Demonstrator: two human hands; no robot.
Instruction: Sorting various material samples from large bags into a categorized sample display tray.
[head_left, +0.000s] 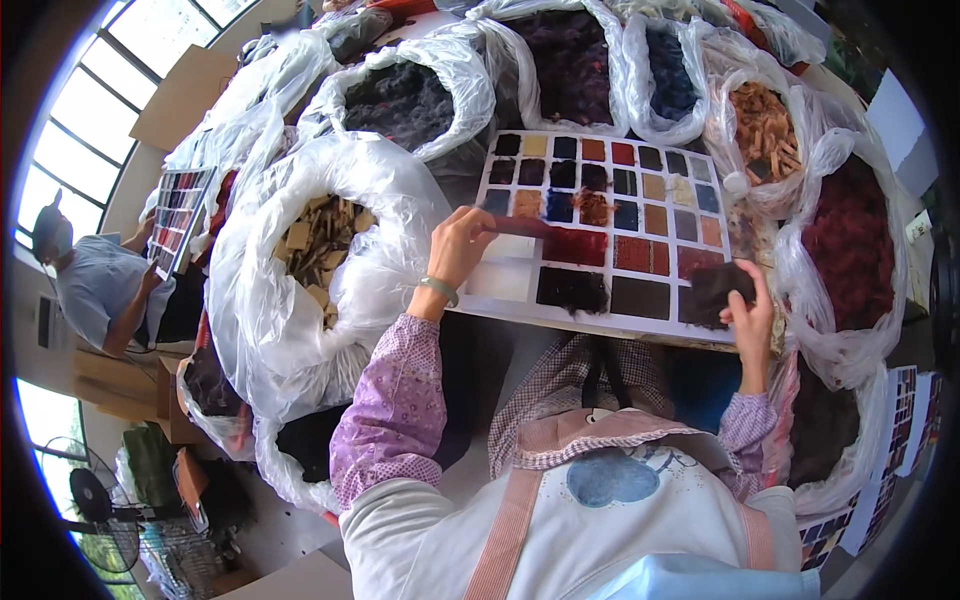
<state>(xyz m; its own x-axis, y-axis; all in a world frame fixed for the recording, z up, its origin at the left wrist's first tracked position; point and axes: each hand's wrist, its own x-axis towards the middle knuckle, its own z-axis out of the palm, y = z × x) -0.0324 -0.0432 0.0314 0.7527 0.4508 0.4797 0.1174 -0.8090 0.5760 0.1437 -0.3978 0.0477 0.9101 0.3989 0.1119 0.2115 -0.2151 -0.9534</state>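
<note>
A white sample board (640, 326) with rows of coloured fabric and fibre swatches lies in front of me. My left hand (458, 246), with a bracelet at the wrist, is at the board's left side. Its fingers pinch a dark red strip of material (522, 226), which extends rightward over the swatches. At the lower right corner, my right hand (752, 312) grips a dark brown, fuzzy swatch (720, 288) between thumb and fingers. A large red swatch (576, 248) and a black furry one (572, 289) are between the hands. Loose orange-brown fibres (594, 207) rest higher up.
Plastic-lined bags surround the board: one with tan chips (325, 240), others with grey fluff (400, 105), orange pieces (766, 125) and dark red fibre (848, 245). At left, another person (95, 275) holds a similar board (180, 215). A fan (90, 495) stands lower left.
</note>
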